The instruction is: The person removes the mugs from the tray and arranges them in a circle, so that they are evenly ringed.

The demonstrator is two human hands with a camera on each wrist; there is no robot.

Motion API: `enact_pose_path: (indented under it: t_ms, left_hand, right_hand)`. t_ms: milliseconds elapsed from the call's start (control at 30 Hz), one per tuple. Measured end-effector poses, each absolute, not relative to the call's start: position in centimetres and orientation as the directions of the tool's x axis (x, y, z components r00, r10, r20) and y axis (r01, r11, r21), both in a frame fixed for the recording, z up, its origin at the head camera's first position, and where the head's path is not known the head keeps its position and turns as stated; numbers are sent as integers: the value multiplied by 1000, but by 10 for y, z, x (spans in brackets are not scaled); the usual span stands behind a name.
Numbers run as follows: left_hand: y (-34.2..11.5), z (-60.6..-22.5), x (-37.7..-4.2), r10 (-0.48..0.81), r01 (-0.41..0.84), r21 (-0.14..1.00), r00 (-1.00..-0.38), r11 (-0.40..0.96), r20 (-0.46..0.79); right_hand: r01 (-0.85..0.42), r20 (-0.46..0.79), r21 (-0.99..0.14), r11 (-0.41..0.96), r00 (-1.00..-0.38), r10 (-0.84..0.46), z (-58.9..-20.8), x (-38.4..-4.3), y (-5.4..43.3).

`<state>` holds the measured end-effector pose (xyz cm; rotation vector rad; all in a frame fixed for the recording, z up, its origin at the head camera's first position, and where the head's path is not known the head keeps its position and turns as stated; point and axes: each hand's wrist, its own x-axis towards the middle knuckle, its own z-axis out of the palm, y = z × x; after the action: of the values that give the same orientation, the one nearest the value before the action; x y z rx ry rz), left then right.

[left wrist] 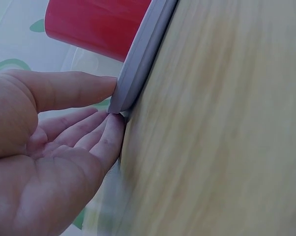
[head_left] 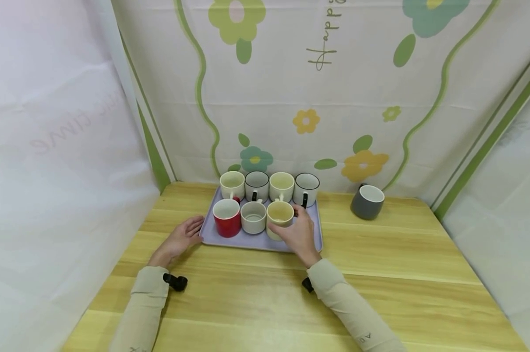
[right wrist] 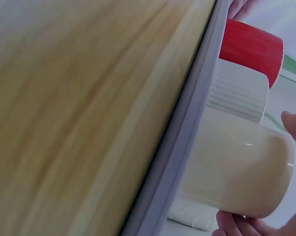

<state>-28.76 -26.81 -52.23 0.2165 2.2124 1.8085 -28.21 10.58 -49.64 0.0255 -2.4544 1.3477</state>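
Note:
A cream mug (head_left: 280,216) with a yellowish inside stands upright at the front right of a lavender tray (head_left: 257,243). My right hand (head_left: 301,234) spreads around its right side; in the right wrist view the fingertips touch or nearly touch the mug (right wrist: 231,162), and the thumb stands off its wall. Left of it are a small off-white ribbed cup (head_left: 253,222) and a red mug (head_left: 227,222). My left hand (head_left: 183,238) lies at the tray's front left corner, thumb against the rim, fingers extended by its lower edge.
Across the tray's back row stand two pale cream mugs (head_left: 232,186) (head_left: 282,187) and two white mugs with dark rims (head_left: 257,186) (head_left: 306,189). A dark grey mug (head_left: 367,205) sits apart on the wooden table (head_left: 379,274), to the right. Printed curtains (head_left: 273,88) enclose the table.

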Motion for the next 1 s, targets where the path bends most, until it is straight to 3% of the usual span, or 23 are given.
enact_pose_path:
  t_ms: [500, 1000]
  left_hand:
    - [-264, -522, -288, 303, -61, 975, -945, 212, -125]
    - [-268, -519, -286, 287, -76, 975, -948, 209, -135]
  right_hand:
    - [-147, 304, -832, 535, -928, 217, -494, -288, 105]
    - [-227, 279, -833, 505, -960, 28, -476, -280, 133]
